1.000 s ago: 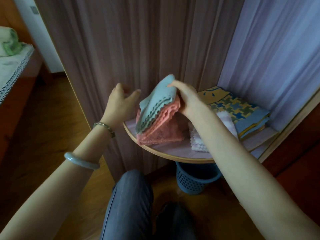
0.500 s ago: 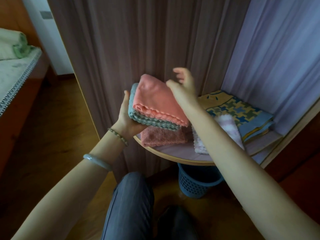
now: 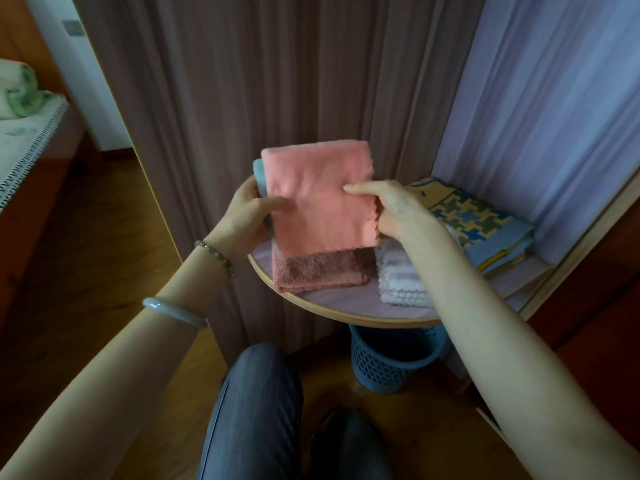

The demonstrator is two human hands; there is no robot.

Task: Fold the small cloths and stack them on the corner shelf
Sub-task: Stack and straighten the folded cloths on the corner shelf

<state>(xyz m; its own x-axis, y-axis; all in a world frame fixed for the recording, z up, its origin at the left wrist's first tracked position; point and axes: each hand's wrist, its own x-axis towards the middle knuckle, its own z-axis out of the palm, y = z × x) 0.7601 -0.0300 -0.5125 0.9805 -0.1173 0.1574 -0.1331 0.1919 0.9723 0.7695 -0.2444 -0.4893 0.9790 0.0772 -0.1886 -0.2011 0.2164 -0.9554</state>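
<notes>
I hold a folded pink cloth [image 3: 318,195] with a blue-grey cloth [image 3: 259,174] under it, tilted above the rounded corner shelf [image 3: 346,311]. My left hand [image 3: 247,213] grips their left edge, thumb on top. My right hand [image 3: 388,206] pinches the right edge, thumb pressed on the pink face. Beneath them a darker pink folded cloth [image 3: 318,273] lies on the shelf. A white knobbly cloth [image 3: 401,278] lies beside it, partly hidden by my right forearm.
A stack of patterned yellow-and-blue fabric [image 3: 485,223] fills the shelf's back right. Curtains [image 3: 277,81] hang close behind. A blue perforated basket [image 3: 391,362] stands on the wooden floor under the shelf. My knee [image 3: 256,393] is below. A bed edge [image 3: 27,147] is at far left.
The cloth pair was flipped so pink faces up and has turned flatter and squarer. My right hand, open in the air half a second ago, now grips the right edge.
</notes>
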